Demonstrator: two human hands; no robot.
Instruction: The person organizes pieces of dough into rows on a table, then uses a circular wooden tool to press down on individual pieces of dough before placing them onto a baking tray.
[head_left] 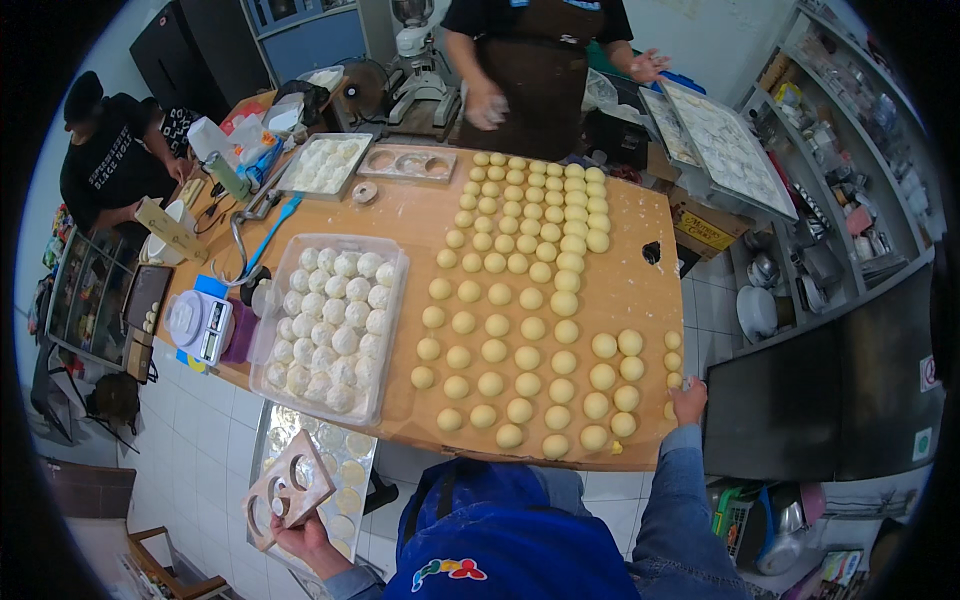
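Observation:
My left hand (306,540) grips a wooden mold (320,484) with round openings, over a metal tray (263,440) of flat pale dough discs below the table's front edge. At the table's right edge my right hand (689,401) has its fingers curled beside the outermost dough balls (673,360); whatever is in them is hidden. Rows of smooth yellow dough balls (494,350) cover much of the wooden table (640,290). To their left, a clear plastic bin (394,330) holds flour-dusted white balls (330,310).
Across the table stands a person in a brown apron (525,80); another person (120,150) works at far left. A scale (207,328), a blue spatula (272,228), a second wooden mold (410,163) and a tray of white balls (325,163) lie on the table. Stacked trays (735,145) stand back right.

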